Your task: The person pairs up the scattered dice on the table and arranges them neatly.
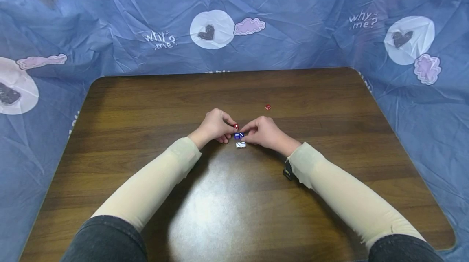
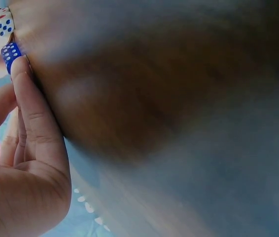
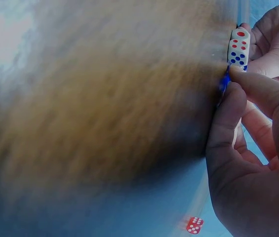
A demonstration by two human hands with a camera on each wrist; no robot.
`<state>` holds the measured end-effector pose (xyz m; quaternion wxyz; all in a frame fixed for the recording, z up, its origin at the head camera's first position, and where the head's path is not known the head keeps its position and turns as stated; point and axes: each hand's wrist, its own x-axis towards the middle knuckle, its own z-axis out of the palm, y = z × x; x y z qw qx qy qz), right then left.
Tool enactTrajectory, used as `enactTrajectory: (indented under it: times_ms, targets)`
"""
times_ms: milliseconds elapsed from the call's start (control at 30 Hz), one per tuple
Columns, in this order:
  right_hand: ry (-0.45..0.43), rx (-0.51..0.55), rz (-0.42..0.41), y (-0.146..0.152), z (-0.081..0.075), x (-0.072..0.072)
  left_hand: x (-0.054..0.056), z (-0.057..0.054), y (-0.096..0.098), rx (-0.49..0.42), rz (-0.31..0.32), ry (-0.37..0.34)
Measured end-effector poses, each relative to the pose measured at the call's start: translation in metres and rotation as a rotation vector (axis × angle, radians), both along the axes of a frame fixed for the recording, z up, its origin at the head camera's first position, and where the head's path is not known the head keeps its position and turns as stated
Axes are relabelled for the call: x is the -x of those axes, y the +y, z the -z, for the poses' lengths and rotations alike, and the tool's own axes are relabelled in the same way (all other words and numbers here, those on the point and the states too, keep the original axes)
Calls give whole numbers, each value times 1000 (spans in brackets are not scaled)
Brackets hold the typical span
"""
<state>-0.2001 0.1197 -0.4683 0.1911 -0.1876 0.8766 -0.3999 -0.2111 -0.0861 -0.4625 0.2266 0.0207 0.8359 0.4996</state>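
Observation:
In the head view my left hand (image 1: 217, 125) pinches a red die (image 1: 236, 126) at its fingertips, just behind a side-by-side pair of blue dice (image 1: 239, 135). From the right, my right hand (image 1: 264, 132) has thumb and index finger around the right blue die, which shows as a blue patch (image 3: 225, 81) between them. The left thumb tip is against a blue die (image 2: 10, 55) in the left wrist view, where the red die is hidden. White dice (image 1: 240, 145) sit together in front of the blue ones; their dots are red and blue.
Another red die (image 1: 268, 107) lies alone on the brown wooden table (image 1: 165, 103), behind the right hand. A blue printed cloth (image 1: 278, 50) hangs around the table's far side and flanks. Both forearms reach in over the near part of the tabletop.

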Motion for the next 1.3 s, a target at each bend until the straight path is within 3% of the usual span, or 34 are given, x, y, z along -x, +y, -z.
enactTrajectory:
  times_ms: [567,1000,1300]
  targets:
    - [-33,-1,20,12,-5,2,-1,-2,1,7,-11,-16]
    - [18,186,205,44,-8,21,-1,-1,0,-15,-32,-38]
    - [38,209,347,64,-4,37,-2,-2,1,-18,-31,-43]
